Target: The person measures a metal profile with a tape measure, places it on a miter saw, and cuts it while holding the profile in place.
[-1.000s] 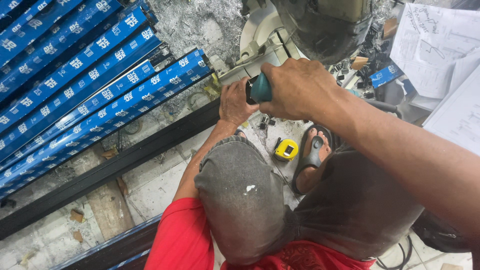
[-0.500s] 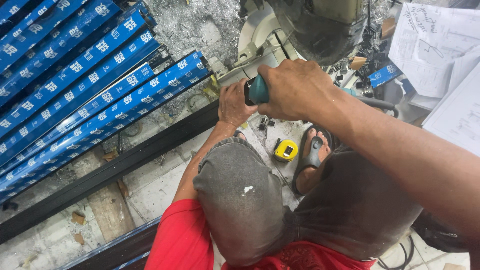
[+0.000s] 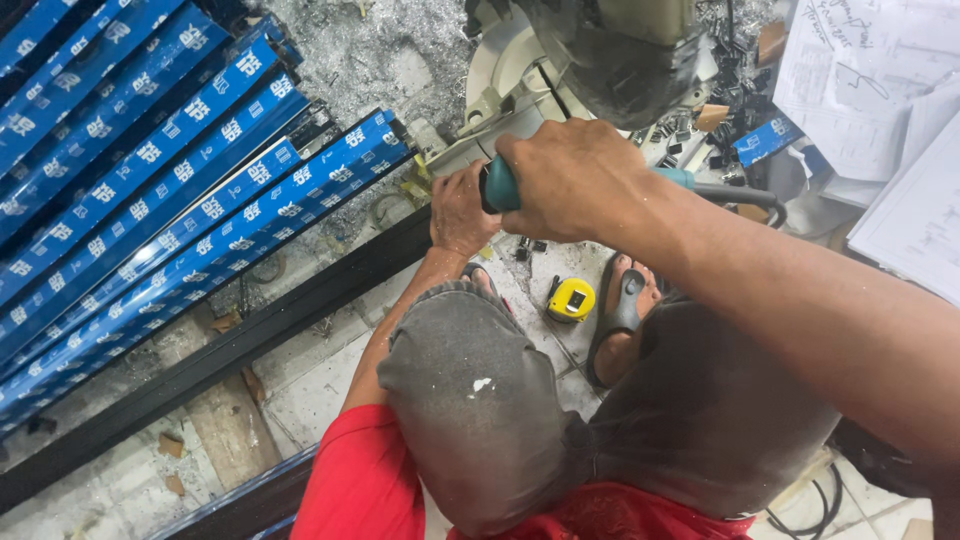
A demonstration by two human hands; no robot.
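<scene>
Both hands are up at the saw (image 3: 600, 50). Right hand (image 3: 575, 180) has its fingers curled tight round the teal handle (image 3: 500, 187), fully closed on it. Left hand (image 3: 462, 210) sits just below and left of that, pressed down on the end of a blue-wrapped profile (image 3: 250, 235) at the saw's base; can't tell how far its fingers are curled. Yellow tape measure (image 3: 571, 298) lies on the floor between the sandalled feet, and papers (image 3: 880, 90) are off to the right.
</scene>
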